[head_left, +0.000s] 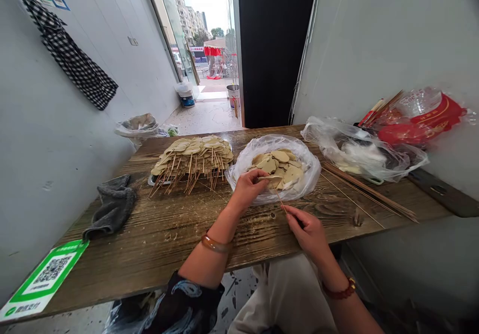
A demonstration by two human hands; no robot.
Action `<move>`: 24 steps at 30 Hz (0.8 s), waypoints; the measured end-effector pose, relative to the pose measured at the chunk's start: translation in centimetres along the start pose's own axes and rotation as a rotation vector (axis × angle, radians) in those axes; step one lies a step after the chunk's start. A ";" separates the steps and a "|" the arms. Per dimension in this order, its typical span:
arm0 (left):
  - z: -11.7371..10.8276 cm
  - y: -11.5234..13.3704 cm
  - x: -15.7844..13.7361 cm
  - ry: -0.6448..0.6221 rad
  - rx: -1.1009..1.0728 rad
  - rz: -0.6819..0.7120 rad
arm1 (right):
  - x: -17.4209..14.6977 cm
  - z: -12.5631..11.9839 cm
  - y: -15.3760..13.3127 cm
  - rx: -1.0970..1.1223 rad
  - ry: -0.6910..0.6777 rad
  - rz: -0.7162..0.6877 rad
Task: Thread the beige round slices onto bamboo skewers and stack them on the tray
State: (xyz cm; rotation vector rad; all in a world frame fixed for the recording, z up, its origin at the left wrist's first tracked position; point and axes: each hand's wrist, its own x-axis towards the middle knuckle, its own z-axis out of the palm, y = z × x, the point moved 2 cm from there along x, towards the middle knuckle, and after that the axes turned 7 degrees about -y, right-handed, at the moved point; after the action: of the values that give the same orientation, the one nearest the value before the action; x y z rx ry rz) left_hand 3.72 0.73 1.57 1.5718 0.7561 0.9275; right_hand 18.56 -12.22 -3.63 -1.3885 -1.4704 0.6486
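Note:
Over the near edge of a clear plastic bag (239, 162), my left hand (249, 188) pinches a thin, pale tan slice (275, 179). My right hand (305, 227) grips the lower end of a thin wooden skewer (280, 200), whose upper end meets that slice. More flat slices (280, 162) lie heaped inside the bag. To the left, a stack of skewered slices (194, 152) rests on a tray mostly hidden beneath it, sticks pointing toward me. Right of the bag lies a bundle of loose skewers (370, 193).
A dark grey cloth (112, 207) and a green QR-code card (47, 276) lie on the left of the wooden table (179, 247). At the right are a crumpled plastic bag (359, 149), red packaging (422, 124) and a dark-handled object (443, 192). An open doorway stands beyond.

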 end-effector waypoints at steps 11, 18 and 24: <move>0.4 0.6 -0.1 -0.053 0.112 0.026 | 0.1 0.2 -0.1 -0.041 -0.002 -0.016; 0.7 0.1 -0.2 -0.010 -0.021 -0.027 | 0.0 0.2 -0.1 -0.048 0.021 -0.054; 0.9 -0.1 -0.4 -0.016 -0.254 -0.129 | -0.3 0.0 0.0 -0.031 0.021 -0.079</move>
State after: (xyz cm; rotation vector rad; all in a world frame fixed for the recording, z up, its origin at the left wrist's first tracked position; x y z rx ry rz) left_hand 4.28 -0.01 1.31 1.2922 0.6903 0.8786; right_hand 18.54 -12.53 -3.67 -1.3503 -1.5163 0.5619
